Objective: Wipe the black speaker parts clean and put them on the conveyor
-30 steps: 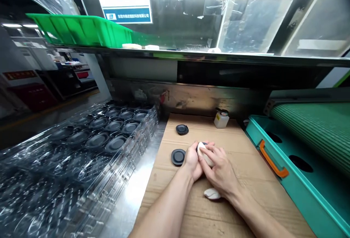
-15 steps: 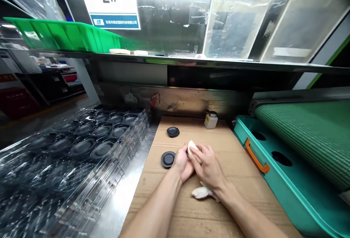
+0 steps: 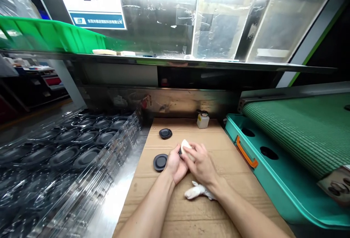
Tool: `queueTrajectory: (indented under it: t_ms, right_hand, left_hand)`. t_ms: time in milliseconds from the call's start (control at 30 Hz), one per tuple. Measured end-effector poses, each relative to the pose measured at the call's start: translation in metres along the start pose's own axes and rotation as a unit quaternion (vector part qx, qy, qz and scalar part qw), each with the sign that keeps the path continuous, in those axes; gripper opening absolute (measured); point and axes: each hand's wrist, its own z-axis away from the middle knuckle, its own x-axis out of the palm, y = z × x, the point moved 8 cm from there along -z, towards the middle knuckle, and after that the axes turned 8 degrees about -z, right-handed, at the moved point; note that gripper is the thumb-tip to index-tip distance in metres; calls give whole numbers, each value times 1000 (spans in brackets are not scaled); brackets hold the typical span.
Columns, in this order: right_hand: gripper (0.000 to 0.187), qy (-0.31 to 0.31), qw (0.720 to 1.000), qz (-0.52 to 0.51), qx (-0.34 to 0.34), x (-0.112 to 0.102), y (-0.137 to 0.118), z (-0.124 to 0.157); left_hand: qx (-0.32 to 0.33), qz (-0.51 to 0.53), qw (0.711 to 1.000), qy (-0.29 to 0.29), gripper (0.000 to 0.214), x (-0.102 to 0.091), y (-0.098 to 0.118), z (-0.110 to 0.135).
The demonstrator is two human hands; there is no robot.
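My left hand (image 3: 175, 167) is cupped, palm up, around a dark round part (image 3: 180, 151) that is mostly hidden by fingers. With closed fingers my right hand (image 3: 202, 165) presses a white pad, perhaps a sponge (image 3: 186, 146), against that part. Both hands are over a cardboard sheet (image 3: 144, 198). Just left of my left hand lies a black round disc (image 3: 160, 162); farther back sits another black disc piece (image 3: 165, 133). A crumpled white cloth or glove (image 3: 195, 191) lies under my right wrist.
Clear trays (image 3: 109, 150) of black discs stand at left. A small white bottle (image 3: 203, 120) stands at the sheet's back. To the right are a teal bin (image 3: 273, 183) holding black discs and a green conveyor belt (image 3: 295, 132). Overhead, a metal shelf (image 3: 175, 61) carries a green crate (image 3: 54, 37).
The whole view has shifted, so most things appear farther left. Both hands keep the same hold, with the white pad still against the dark part.
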Motion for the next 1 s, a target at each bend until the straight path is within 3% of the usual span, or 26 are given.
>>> queueTrajectory:
  t_ms: [67,200,300,633,867,1000]
  right_hand:
    - [29,22,1000,8,11,-4,0,1]
    - [30,-3,1000,15,2,2,-4,2]
    - [29,27,999,26,19,-2,-1,3]
    - [26,-4,1000,10,9,1,-7,2]
    - [33,13,996,-14,86,-10,34,-1]
    - [41,52,989,-79,110,-23,36,-1]
  left_hand:
    - [7,6,1000,-2,28,0,1,0]
    - [-14,4,1000,-7,29,1,-2,0]
    - [-8,-8,1000,-14,31,4,-1,1]
    - [-15,-8,1000,-3,31,-2,0,-2]
    - [-17,-14,1000,7,30,0,-1,-2]
    - [-7,-14,1000,4,30,0,1,-2]
